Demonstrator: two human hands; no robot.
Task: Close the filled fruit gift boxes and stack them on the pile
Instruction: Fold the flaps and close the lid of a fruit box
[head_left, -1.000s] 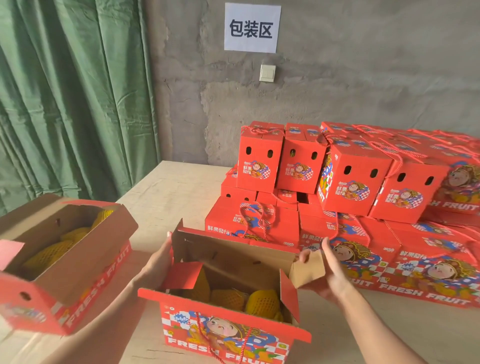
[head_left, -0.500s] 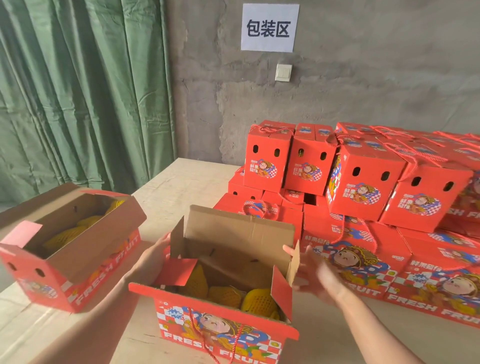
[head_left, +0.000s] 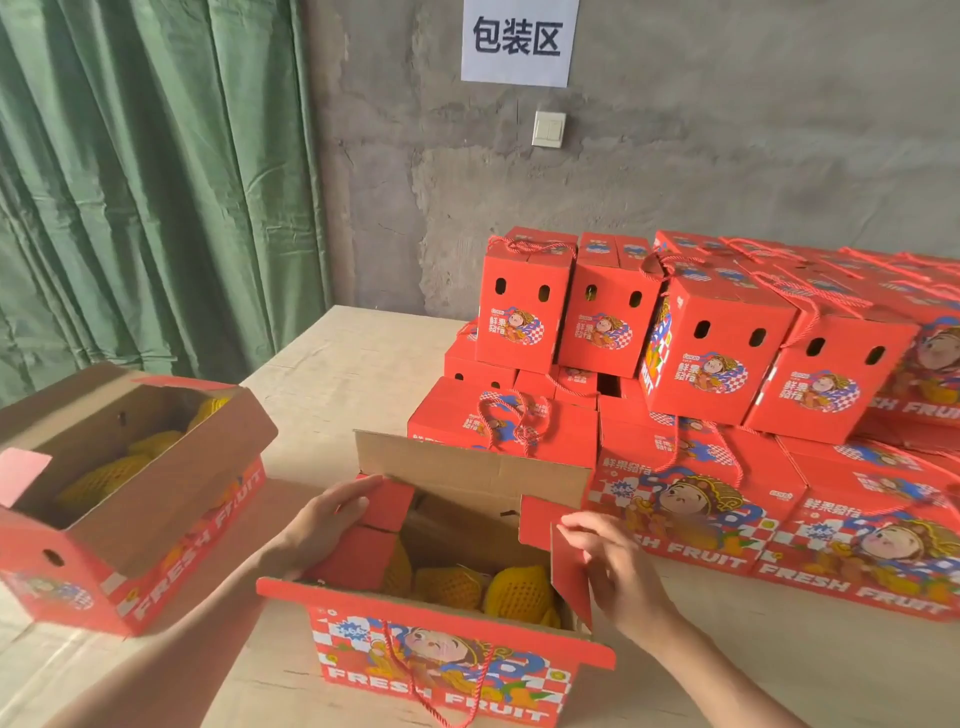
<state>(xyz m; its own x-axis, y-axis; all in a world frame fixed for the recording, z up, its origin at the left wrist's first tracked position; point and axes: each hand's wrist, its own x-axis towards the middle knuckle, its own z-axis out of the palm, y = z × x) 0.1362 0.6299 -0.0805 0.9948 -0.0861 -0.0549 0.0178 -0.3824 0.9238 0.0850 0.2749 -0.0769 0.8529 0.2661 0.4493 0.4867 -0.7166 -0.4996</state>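
Box (head_left: 441, 660) mid-close: your left hand (head_left: 322, 525), fingers together, presses 9 o'clock flap (head_left: 382, 519); right hand (head_left: 618, 566) pinches 3 o'clock flap (head_left: 569, 577). Next: flaps flat, then 12 o'clock lid (head_left: 467, 467).

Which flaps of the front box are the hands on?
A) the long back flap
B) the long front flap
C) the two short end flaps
C: left hand presses the left end flap, right hand pinches the right end flap; the back flap stands untouched.
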